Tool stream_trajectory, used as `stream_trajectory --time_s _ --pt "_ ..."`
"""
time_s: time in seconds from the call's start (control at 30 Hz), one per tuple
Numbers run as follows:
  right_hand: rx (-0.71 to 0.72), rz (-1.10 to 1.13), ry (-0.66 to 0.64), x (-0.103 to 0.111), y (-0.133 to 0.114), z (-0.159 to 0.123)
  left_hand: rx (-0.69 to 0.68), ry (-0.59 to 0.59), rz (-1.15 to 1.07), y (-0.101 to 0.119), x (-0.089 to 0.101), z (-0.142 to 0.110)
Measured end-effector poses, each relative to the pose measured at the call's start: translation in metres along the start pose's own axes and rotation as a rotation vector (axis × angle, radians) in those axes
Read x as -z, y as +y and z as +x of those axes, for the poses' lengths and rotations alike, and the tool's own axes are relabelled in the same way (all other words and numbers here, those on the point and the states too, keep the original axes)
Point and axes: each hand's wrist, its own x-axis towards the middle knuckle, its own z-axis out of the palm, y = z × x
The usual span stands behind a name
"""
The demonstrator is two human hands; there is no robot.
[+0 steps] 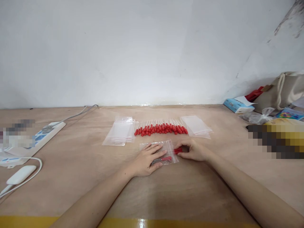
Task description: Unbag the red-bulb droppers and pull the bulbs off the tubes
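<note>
A yellow strip [123,222] runs along the near edge of the surface [78,164]. Two bare forearms reach in from the lower corners and converge at the centre. The left hand [145,161] lies palm down, pressed over a clear bag [169,145]; the right hand [194,150] rests on its side, turned inward, just beside the bag's mouth.

The bag lies flat at the centre, its mouth toward the right hand. Through the film shows a red handle [167,158] with a narrow grey part that runs in under the left hand. The left fingers are spread wide and grip nothing. The right fingers and thumb are closed in a pinch on red sticks [177,150]; whether their far ends lie inside the bag cannot be told.

Beyond is a close row [161,129] of clear-stemmed sticks, red ends toward the person. Stacked flat bags flank it at left [118,131] and right [196,125]. Farther off, a blue tissue pack [238,105] sits at right, before the white wall [142,53].
</note>
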Motion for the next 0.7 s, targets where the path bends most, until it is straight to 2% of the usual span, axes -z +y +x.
stream_trajectory --time_s 0.23,0.43,0.7 --pt "-0.131 -0.034 -0.015 0.018 0.009 -0.009 0.002 0.015 -0.023 -0.001 0.0 0.001" --pt "-0.212 0.141 -0.058 0.019 0.011 -0.011 0.012 0.005 -0.033 0.0 0.001 0.002" --pt "-0.3 0.414 0.061 0.039 0.015 -0.015 0.013 0.038 -0.07 0.0 0.001 0.001"
